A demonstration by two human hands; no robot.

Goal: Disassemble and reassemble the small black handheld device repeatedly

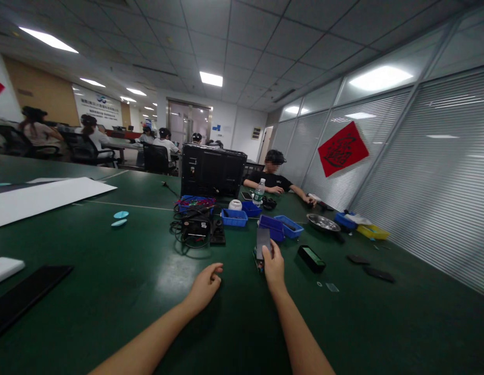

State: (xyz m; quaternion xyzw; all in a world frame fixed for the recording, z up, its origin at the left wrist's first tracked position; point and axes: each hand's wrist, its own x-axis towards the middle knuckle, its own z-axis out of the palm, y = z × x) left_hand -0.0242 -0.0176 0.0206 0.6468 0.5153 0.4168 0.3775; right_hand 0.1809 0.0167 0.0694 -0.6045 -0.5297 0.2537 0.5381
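My right hand [274, 263] grips a flat grey rectangular block [263, 244] from its right side, thumb over the top face. Along the block's lower left edge shows part of a circuit board [259, 264] with small coloured parts; whether the two are joined I cannot tell. My left hand [207, 284] hovers over or rests on the green table [156, 323], its fingers loosely bent and a little apart, with nothing seen in it. To the right of my right hand lies a black open case [311, 259] with a green board inside.
Blue bins [234, 217], a tangle of black cables [195, 229], a monitor's back [213, 169] and a water bottle [259, 191] stand ahead. At right are a metal bowl [323, 223] and a yellow tray [372, 232]. A co-worker [275, 179] sits across the table.
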